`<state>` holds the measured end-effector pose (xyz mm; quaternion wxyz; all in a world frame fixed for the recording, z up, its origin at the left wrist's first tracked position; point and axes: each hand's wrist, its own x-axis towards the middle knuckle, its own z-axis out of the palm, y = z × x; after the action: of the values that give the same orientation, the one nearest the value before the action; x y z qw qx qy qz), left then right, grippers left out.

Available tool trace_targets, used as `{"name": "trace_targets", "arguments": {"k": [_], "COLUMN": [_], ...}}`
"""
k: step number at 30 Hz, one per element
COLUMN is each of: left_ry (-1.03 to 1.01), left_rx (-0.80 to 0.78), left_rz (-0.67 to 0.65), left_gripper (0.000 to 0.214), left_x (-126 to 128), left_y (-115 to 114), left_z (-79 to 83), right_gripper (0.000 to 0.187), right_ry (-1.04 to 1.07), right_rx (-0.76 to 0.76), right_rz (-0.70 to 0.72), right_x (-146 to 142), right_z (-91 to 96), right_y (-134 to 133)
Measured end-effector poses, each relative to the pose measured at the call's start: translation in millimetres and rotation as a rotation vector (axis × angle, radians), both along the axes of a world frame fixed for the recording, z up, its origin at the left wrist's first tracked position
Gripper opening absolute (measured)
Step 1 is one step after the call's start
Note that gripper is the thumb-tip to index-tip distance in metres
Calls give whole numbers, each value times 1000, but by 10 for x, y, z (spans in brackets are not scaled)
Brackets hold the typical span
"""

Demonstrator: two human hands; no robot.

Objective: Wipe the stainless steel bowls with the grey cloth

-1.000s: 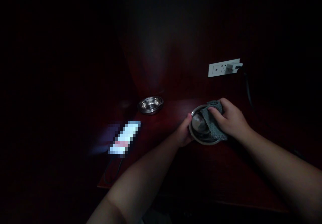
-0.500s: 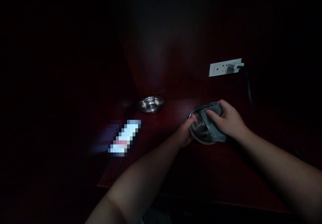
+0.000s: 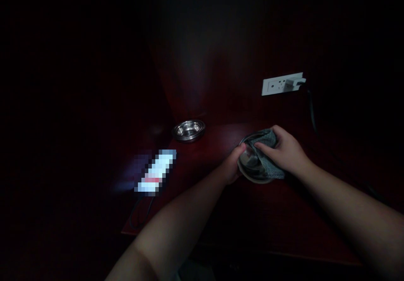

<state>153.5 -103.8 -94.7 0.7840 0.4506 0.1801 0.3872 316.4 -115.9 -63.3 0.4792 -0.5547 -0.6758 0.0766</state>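
Note:
My left hand (image 3: 232, 165) grips the left rim of a shiny metal bowl (image 3: 249, 159), its thumb over the edge and the other fingers out of sight beneath. A grey-green cloth (image 3: 269, 156) lies across the bowl's right side, partly inside it. My right hand (image 3: 285, 148) is closed on the cloth and the bowl's right edge, thumb pressing on the inner face, fingers hidden behind. The bowl is tilted toward me above the dark red table (image 3: 214, 146).
A stack of small metal bowls (image 3: 188, 131) stands back left. Nearer, a lit phone (image 3: 156, 172), its screen blurred out, has a cable (image 3: 131, 213) trailing to the table's edge. On the wall, a white socket panel (image 3: 277, 85) holds a plug with a dark cord (image 3: 312, 110).
My right thumb has slid slightly left and down with the cloth over the bowl's inside. The left hand keeps its hold, and the bowl has barely shifted.

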Motion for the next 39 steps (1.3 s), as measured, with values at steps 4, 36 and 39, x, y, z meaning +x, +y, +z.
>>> {"name": "trace_targets", "arguments": {"k": [4,36,39], "left_ry": [13,49,35], "left_rx": [-13,-25,-20], "left_rz": [-1,-51,-49], "left_gripper": [57,54,52], "left_x": [0,8,12], "left_y": [-3,54,48], "left_z": [7,-36,-25], "right_gripper": [27,24,24], "right_ry": [2,-24,-21], "right_rx": [-11,-3,-5], "right_rz": [-5,18,20], "right_x": [-10,-11,-5], "right_z": [22,39,37], "right_y": [-12,-16,-18]}}
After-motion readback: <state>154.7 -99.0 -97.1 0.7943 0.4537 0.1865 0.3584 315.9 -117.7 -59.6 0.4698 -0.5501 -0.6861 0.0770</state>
